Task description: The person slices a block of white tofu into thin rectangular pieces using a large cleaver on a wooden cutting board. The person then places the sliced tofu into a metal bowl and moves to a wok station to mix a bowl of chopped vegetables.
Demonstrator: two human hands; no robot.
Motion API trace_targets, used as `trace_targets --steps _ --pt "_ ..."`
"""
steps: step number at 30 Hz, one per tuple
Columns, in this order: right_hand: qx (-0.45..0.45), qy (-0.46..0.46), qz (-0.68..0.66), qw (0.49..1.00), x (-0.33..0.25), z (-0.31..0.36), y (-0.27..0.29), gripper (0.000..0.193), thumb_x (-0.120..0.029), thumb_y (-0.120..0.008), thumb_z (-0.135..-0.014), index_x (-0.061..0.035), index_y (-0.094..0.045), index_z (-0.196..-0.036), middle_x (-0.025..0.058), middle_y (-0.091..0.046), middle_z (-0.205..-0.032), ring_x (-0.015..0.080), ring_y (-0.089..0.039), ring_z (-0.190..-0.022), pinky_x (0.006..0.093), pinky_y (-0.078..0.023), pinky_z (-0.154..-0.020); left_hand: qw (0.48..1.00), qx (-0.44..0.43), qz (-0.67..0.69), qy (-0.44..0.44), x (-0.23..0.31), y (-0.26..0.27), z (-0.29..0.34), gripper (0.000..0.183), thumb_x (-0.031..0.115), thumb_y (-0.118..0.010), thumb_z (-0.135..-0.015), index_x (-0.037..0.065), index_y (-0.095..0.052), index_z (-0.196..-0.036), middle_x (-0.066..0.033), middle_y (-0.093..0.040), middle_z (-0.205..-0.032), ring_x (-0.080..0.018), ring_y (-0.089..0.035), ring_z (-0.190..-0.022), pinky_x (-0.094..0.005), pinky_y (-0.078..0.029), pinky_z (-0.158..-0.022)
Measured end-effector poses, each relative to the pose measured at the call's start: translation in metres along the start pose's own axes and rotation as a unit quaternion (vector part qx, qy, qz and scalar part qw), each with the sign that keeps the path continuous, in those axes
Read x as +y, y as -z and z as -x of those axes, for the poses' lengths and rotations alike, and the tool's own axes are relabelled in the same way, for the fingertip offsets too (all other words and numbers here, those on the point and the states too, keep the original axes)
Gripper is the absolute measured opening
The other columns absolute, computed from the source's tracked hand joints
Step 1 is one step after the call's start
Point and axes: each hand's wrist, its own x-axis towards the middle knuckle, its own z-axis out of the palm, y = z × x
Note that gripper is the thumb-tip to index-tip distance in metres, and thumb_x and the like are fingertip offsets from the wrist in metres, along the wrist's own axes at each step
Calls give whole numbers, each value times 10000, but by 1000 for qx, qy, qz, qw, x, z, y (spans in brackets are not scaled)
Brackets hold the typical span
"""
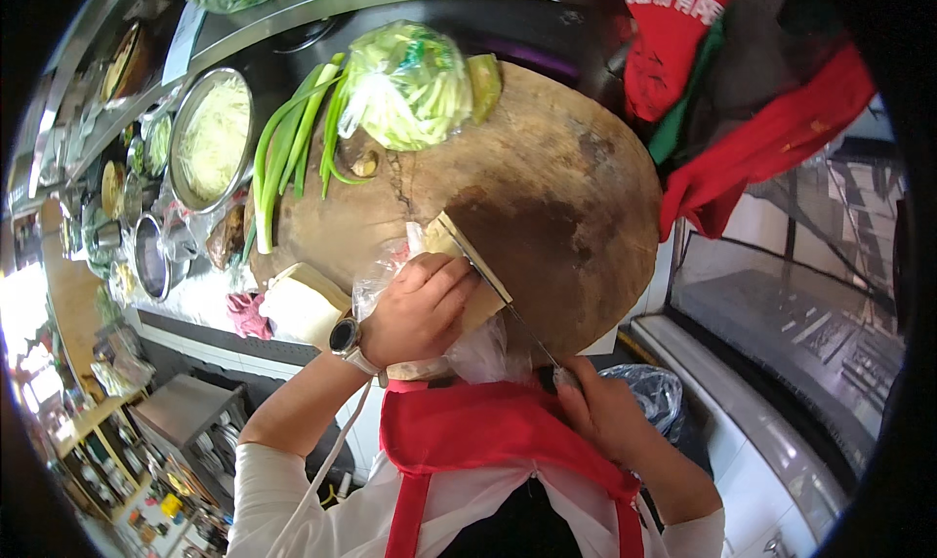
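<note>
On a round wooden chopping block [605,187], the curled fingers of my left hand [425,299] press on a pale yellow slab [480,307], perhaps pressed tofu; its exact kind is unclear. My right hand [595,402] grips the handle of a kitchen knife [532,336]. Seen nearly edge-on, the blade runs along the slab's right side, close to my left fingertips. A narrow pale strip [451,234] lies against the blade. Clear plastic wrapping [478,348] spreads under and beside my left hand.
Spring onions [293,139], a bag of cut pale-green vegetable [410,90] and a small brownish piece [364,163] lie on the block's far left. A white block [305,306] and pink cloth [248,314] sit left; beyond stands a bowl of shreds [217,139]. Red cloths [722,182] hang at right.
</note>
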Motion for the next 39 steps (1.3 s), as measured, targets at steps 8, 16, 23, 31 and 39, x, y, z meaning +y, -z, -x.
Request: trace_targets --steps 8,16,23,31,39 --pt "-22 -31 1 999 -11 -15 2 387 -284 -432 -921 -30 -369 -1206 283 -590 -797 459 -578 -788 496 -457 -677 1000 13 18 -20 -8 -2 4 457 117 -644 -612 5 -573 -1050 -130 -504 -1113 -298 -478 -1023 -393 -415 -881" --pt "-21 -60 18 998 -14 -34 -7 367 -276 -417 -924 -16 -389 -1182 304 -588 -804 466 -581 -783 506 -456 -685 999 23 41 -26 -10 -1 5 476 136 -641 -618 -16 -572 -1064 -135 -522 -1102 -295 -505 -982 -388 -426 -883" --pt "54 -3 49 997 5 -57 -35 387 -302 -403 -918 -3 -416 -1163 296 -597 -802 465 -581 -792 522 -451 -709 998 14 52 -23 -10 0 9 520 137 -642 -604 -13 -558 -1094 -136 -512 -1128 -293 -496 -1003 -385 -420 -892" --pt "64 40 59 995 28 -67 -51 412 -369 -375 -925 -15 -464 -1118 318 -579 -891 463 -563 -842 519 -438 -723 1000 12 -16 3 7 0 12 514 91 -611 -593 25 -555 -1100 -127 -511 -1134 -303 -485 -1037 -413 -395 -897" --pt "166 193 -110 961 46 -14 -21 420 -406 -353 -949 -24 -462 -1085 178 -581 -759 370 -565 -655 447 -436 -629 997 49 25 47 26 0 11 528 35 -604 -668 -38 -429 -1161 -222 -443 -1136 -384 -425 -1084 -450 -333 -940"
